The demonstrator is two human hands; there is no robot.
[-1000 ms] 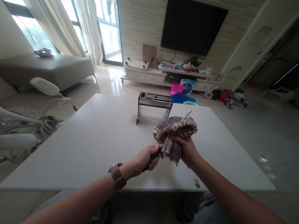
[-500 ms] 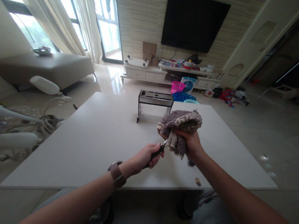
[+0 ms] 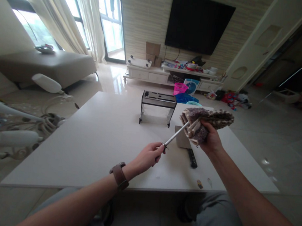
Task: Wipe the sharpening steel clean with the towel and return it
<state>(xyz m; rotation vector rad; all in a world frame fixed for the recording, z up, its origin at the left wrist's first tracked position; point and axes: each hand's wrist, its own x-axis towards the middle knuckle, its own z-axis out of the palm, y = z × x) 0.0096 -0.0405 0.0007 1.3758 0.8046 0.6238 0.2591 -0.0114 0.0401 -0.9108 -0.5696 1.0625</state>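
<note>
1. Silver-grey rod (image 3: 177,133): over the desk (image 3: 105,140), long axis slanting from 7–8 o'clock up to 1–2 o'clock; far end meets the cloth (image 3: 194,114), how much sits inside: can't tell.
2. Left hand (image 3: 150,155): nearer to rod, at its 7–8 o'clock end; grip closed round that near end.
3. Right hand (image 3: 212,138): about 2 o'clock from left; grip holding the folded purple-brown cloth, which sits between it and the rod.
4. Cleaver (image 3: 183,141): lying on desk, 4 o'clock from rod, blade partly hidden by cloth, handle toward 4–5 o'clock.
5. Slotted stand (image 3: 159,99): upright on desk, 10–11 o'clock from rod, touched by neither hand.
</note>
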